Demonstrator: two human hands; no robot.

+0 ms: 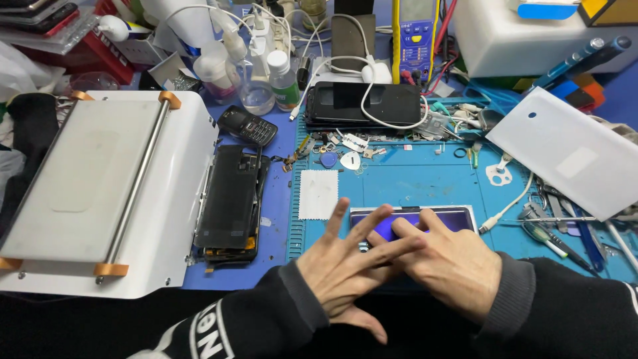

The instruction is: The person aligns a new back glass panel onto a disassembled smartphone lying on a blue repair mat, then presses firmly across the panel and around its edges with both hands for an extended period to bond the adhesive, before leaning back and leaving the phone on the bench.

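Observation:
A phone screen panel point(458, 216) with a white rim and a purple-lit glass lies flat on the blue work mat point(412, 179). My left hand point(342, 262) rests over its near left part, fingers spread and pointing right. My right hand point(445, 259) lies on the panel's middle, fingers pointing left and crossing under the left fingers. Both hands press on the glass; neither grips it. The near half of the panel is hidden under them.
A white heating machine point(100, 193) stands at the left, an opened black phone body point(232, 199) beside it. A small white cloth point(318, 194), picks, a keypad phone point(247, 125), bottles point(284, 81), a multimeter point(415, 36), a white panel point(571, 153) and tools point(558, 233) crowd the desk.

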